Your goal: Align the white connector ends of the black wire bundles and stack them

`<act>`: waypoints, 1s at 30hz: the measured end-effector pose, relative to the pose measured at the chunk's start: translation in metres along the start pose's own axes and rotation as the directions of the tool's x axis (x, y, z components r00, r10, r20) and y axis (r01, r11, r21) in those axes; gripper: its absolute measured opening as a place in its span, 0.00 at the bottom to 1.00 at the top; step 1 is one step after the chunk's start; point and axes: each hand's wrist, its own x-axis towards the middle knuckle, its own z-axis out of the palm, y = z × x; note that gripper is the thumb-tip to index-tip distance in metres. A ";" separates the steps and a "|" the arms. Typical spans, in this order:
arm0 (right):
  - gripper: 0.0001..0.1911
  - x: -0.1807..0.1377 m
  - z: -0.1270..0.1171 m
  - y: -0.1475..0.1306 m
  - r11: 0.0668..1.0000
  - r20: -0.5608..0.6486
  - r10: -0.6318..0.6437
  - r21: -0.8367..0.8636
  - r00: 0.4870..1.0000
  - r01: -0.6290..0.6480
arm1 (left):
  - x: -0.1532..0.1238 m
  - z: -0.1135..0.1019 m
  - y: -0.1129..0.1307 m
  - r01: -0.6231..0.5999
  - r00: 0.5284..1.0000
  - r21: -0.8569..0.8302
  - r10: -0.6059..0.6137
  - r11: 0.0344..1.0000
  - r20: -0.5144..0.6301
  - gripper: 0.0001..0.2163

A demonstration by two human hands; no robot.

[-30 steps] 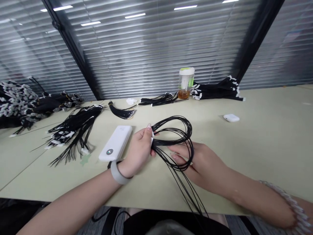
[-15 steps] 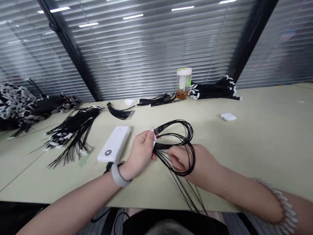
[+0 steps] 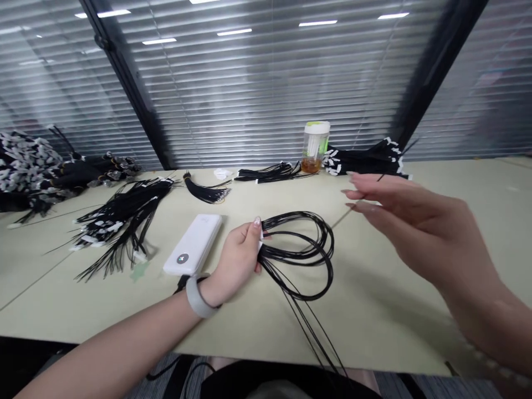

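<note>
My left hand (image 3: 241, 249) is closed around the gathered end of a bundle of thin black cables (image 3: 328, 244), where a bit of white shows beside the thumb. The cables fan out to the right in wide loops, and several loose ends hang down over the table's front edge. Raised to the right of the loops, my right hand (image 3: 411, 221) pinches a single thin black cable (image 3: 341, 218) between thumb and fingers. That strand runs from the loops up to the fingertips and is partly blurred; its tip seems to stick out beyond the hand.
A white power bank (image 3: 194, 244) lies left of my left hand. More black cable bundles (image 3: 124, 213) with white connectors spread at the left. Along the back stand a jar of amber liquid (image 3: 315, 147) and another cable pile (image 3: 361, 158), before window blinds (image 3: 257, 83).
My right hand has come out of the loops and moved up and right, drawing one cable with it. The left hand keeps its hold, nearly in place.
</note>
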 end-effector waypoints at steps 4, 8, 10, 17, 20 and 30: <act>0.14 -0.013 0.011 -0.010 0.902 -0.001 0.018 0.432 1.000 -0.016 | -0.004 0.001 0.002 -0.031 0.999 0.047 0.030 0.998 0.025 0.20; 0.18 -0.018 0.019 -0.008 0.947 0.354 0.012 0.297 0.935 -0.124 | -0.007 0.001 0.000 -0.088 0.995 0.089 0.083 0.992 0.055 0.19; 0.07 -0.018 0.025 -0.005 0.992 0.434 0.033 0.098 0.900 -0.084 | -0.008 0.000 -0.002 -0.127 0.991 0.117 0.121 0.985 0.058 0.19; 0.07 -0.024 0.038 -0.004 0.986 0.486 -0.125 -0.038 0.865 0.164 | -0.011 -0.002 -0.003 -0.353 0.936 0.310 0.336 0.883 0.109 0.18; 0.07 -0.029 0.042 -0.007 0.988 0.483 -0.099 -0.058 0.870 0.144 | -0.013 0.000 -0.003 -0.415 0.910 0.330 0.380 0.848 0.166 0.17; 0.10 -0.033 0.046 -0.010 0.993 0.498 -0.067 -0.049 0.865 0.105 | -0.014 0.000 -0.005 -0.428 0.901 0.323 0.374 0.844 0.219 0.16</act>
